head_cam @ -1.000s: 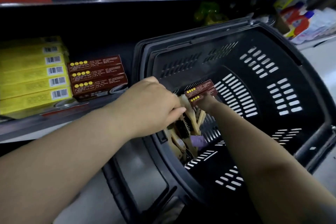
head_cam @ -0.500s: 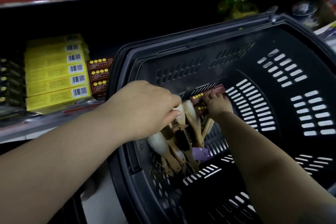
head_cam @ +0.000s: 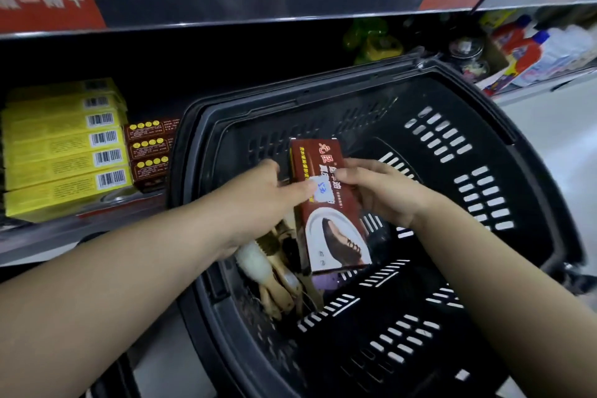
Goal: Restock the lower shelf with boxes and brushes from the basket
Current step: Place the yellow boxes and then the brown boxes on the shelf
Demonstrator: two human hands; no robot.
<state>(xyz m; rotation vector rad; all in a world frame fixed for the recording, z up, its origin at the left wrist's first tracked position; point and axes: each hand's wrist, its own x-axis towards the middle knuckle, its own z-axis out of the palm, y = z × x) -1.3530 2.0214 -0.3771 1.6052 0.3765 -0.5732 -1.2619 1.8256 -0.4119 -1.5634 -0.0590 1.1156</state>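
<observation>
Item one: a black slotted basket (head_cam: pixel 468 145), our landmark for what follows. We list it tilted toward the lower shelf (head_cam: pixel 97 220), its far rim close against the shelf's front edge.

Item two: a brown box (head_cam: pixel 326 203) printed with a dark shoe in a white oval, held lengthwise above the basket's middle. We note a white sticker with blue marking on its face.

Item three: right hand (head_cam: pixel 378 194), over the basket's centre, fingers and thumb curled round the box's right edge, grasping it.

Item four: left hand (head_cam: pixel 258 200), over the basket's left half, fingers extended to the box's left edge and touching it; whether they grip it we cannot tell.

Item five: brushes (head_cam: pixel 274 271), pale wooden handles and one white bristle head, heaped in the basket's left bottom below the box. Beside them, under the box's lower end, a purple object (head_cam: pixel 323 284) we cannot identify.

Item six: brown boxes (head_cam: pixel 150 152) with yellow dots, stacked on the lower shelf just left of the basket's rim.

Item seven: yellow boxes (head_cam: pixel 64 152) with barcodes, stacked further left of the basket.

Item eight: bottles (head_cam: pixel 523 45) with red and blue caps, beyond the basket's right corner.
</observation>
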